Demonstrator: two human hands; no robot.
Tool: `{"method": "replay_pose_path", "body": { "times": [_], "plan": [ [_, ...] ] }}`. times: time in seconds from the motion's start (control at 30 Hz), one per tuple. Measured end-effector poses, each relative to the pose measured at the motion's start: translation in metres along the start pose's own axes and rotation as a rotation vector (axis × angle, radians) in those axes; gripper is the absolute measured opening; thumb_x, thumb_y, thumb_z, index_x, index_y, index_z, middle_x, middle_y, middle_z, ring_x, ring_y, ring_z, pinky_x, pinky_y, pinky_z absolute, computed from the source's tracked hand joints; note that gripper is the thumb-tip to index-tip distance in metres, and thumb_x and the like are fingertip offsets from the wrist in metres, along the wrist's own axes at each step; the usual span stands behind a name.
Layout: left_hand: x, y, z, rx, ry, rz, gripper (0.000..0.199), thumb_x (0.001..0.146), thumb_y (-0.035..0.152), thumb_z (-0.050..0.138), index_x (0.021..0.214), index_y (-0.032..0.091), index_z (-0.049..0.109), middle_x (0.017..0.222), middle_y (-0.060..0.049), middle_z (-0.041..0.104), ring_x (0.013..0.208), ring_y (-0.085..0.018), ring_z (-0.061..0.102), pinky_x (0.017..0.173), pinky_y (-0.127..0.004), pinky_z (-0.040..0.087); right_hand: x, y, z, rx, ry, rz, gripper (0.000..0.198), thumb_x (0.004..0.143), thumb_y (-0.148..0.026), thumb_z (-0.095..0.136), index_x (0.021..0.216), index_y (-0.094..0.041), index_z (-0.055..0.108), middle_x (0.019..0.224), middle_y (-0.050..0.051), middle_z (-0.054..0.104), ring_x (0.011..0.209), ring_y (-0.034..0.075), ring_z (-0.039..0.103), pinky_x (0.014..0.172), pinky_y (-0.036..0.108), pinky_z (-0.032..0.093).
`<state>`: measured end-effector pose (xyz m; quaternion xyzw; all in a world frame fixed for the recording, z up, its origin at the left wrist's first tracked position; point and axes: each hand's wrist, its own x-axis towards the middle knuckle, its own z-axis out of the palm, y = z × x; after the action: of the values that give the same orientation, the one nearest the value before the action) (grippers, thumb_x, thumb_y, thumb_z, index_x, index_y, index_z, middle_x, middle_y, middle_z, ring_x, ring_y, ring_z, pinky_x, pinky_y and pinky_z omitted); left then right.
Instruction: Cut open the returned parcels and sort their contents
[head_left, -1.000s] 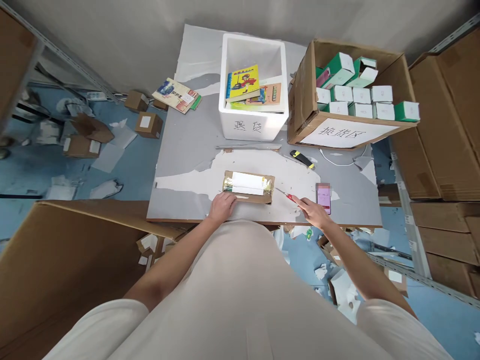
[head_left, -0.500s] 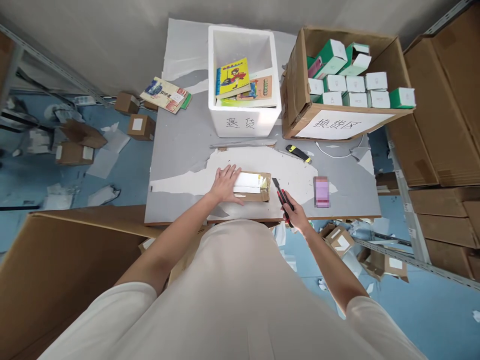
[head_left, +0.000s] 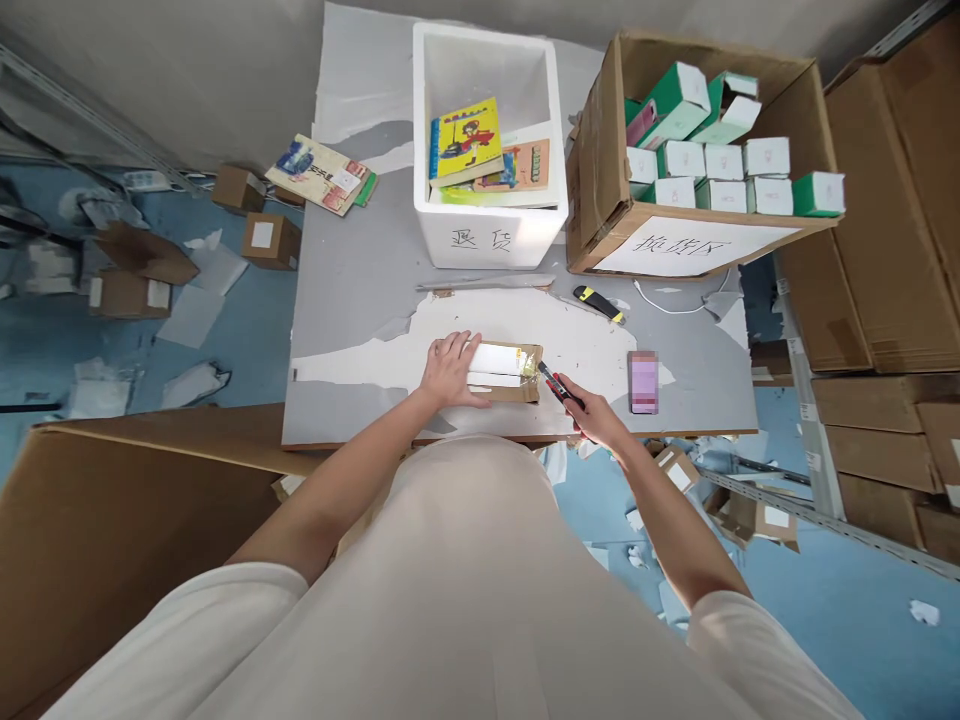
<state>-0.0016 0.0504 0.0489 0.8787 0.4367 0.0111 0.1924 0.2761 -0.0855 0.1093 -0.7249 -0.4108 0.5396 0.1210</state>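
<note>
A small cardboard box (head_left: 505,394) with a white label and shiny tape at its right end lies on the table near its front edge. My left hand (head_left: 450,372) grips the box's left end, fingers over the far side and thumb along the near side. Wrapped in my right hand (head_left: 594,412) is a red and black utility knife (head_left: 559,386). The knife's tip points left and meets the box's taped right end; whether it cuts in, I cannot tell. Behind them lies a second utility knife (head_left: 598,304), black and yellow.
A white foam bin (head_left: 487,240) with books and a large carton (head_left: 592,200) of green-and-white boxes stand at the back. A phone (head_left: 643,382) lies right of my right hand. Books (head_left: 321,176) overhang the left edge. Shelving (head_left: 817,440) stands right; a big open carton (head_left: 150,500) stands left.
My right hand has turned the knife and brought its tip left and down to the box's right end. My left hand stays on the box. The view has shifted slightly.
</note>
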Motion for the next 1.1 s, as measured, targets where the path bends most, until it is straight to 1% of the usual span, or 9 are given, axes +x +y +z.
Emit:
{"method": "replay_pose_path", "body": {
  "times": [0.1, 0.2, 0.3, 0.43, 0.6, 0.67, 0.8, 1.0, 1.1],
  "plan": [
    [0.002, 0.003, -0.004, 0.010, -0.051, -0.071, 0.125, 0.054, 0.073, 0.069, 0.153, 0.015, 0.019, 0.149, -0.019, 0.035, 0.136, -0.040, 0.030, 0.111, -0.049, 0.022, -0.008, -0.016, -0.015, -0.149, -0.065, 0.018, 0.059, 0.095, -0.027, 0.045, 0.151, -0.034, 0.031, 0.066, -0.003, 0.053, 0.042, 0.006, 0.044, 0.039, 0.017, 0.038],
    [0.003, 0.006, -0.008, 0.023, -0.075, -0.072, 0.127, 0.054, 0.074, 0.067, 0.154, 0.015, 0.016, 0.147, -0.019, 0.037, 0.134, -0.039, 0.031, 0.110, -0.049, 0.024, -0.012, -0.023, -0.018, -0.245, -0.068, 0.019, 0.057, 0.095, -0.026, 0.044, 0.151, -0.035, 0.033, 0.061, -0.004, 0.053, 0.039, 0.007, 0.045, 0.039, 0.018, 0.038],
    [0.003, 0.008, -0.010, 0.030, -0.078, -0.082, 0.128, 0.054, 0.075, 0.067, 0.154, 0.015, 0.014, 0.146, -0.019, 0.037, 0.132, -0.039, 0.031, 0.108, -0.050, 0.027, -0.015, -0.024, -0.009, -0.234, -0.040, 0.012, 0.058, 0.095, -0.025, 0.042, 0.151, -0.034, 0.032, 0.065, -0.002, 0.056, 0.041, 0.009, 0.049, 0.041, 0.019, 0.040],
    [0.003, 0.008, -0.010, 0.020, -0.078, -0.101, 0.129, 0.054, 0.075, 0.067, 0.154, 0.015, 0.013, 0.143, -0.019, 0.038, 0.129, -0.039, 0.033, 0.103, -0.050, 0.032, -0.026, -0.020, 0.008, -0.191, -0.066, 0.038, 0.059, 0.096, -0.028, 0.039, 0.153, -0.031, 0.027, 0.068, -0.001, 0.060, 0.045, 0.010, 0.052, 0.043, 0.021, 0.041],
    [0.004, 0.008, -0.010, 0.007, -0.099, -0.099, 0.130, 0.054, 0.074, 0.069, 0.154, 0.015, 0.010, 0.143, -0.019, 0.037, 0.130, -0.040, 0.031, 0.104, -0.049, 0.031, -0.035, -0.022, 0.015, -0.379, 0.025, -0.006, 0.058, 0.094, -0.024, 0.040, 0.152, -0.029, 0.033, 0.069, 0.000, 0.066, 0.049, 0.013, 0.055, 0.053, 0.023, 0.043],
    [0.004, 0.008, -0.010, 0.008, -0.107, -0.107, 0.131, 0.054, 0.074, 0.070, 0.154, 0.015, 0.009, 0.143, -0.019, 0.037, 0.130, -0.040, 0.031, 0.104, -0.049, 0.032, -0.035, -0.024, 0.017, -0.455, 0.043, -0.021, 0.057, 0.094, -0.024, 0.040, 0.151, -0.028, 0.035, 0.072, 0.001, 0.068, 0.055, 0.015, 0.059, 0.058, 0.025, 0.043],
    [0.004, 0.008, -0.009, 0.013, -0.096, -0.108, 0.130, 0.055, 0.074, 0.069, 0.154, 0.016, 0.010, 0.142, -0.019, 0.038, 0.129, -0.039, 0.032, 0.103, -0.049, 0.033, -0.037, -0.030, 0.022, -0.599, 0.095, -0.050, 0.057, 0.093, -0.022, 0.037, 0.150, -0.027, 0.036, 0.086, 0.005, 0.073, 0.072, 0.021, 0.064, 0.066, 0.027, 0.042],
    [0.004, 0.007, -0.009, 0.011, -0.106, -0.098, 0.129, 0.055, 0.075, 0.068, 0.155, 0.017, 0.009, 0.141, -0.018, 0.038, 0.129, -0.038, 0.031, 0.102, -0.048, 0.034, -0.054, -0.028, 0.020, -0.562, -0.050, 0.028, 0.057, 0.093, -0.023, 0.039, 0.149, -0.030, 0.038, 0.084, 0.004, 0.073, 0.062, 0.018, 0.062, 0.062, 0.027, 0.042],
    [0.003, 0.007, -0.011, 0.012, -0.115, -0.092, 0.129, 0.055, 0.076, 0.067, 0.155, 0.018, 0.008, 0.143, -0.019, 0.037, 0.130, -0.039, 0.030, 0.103, -0.048, 0.033, -0.065, -0.018, 0.013, -0.461, -0.032, 0.039, 0.057, 0.093, -0.026, 0.040, 0.149, -0.034, 0.036, 0.082, 0.003, 0.072, 0.053, 0.015, 0.059, 0.055, 0.026, 0.042]
  ]
}}
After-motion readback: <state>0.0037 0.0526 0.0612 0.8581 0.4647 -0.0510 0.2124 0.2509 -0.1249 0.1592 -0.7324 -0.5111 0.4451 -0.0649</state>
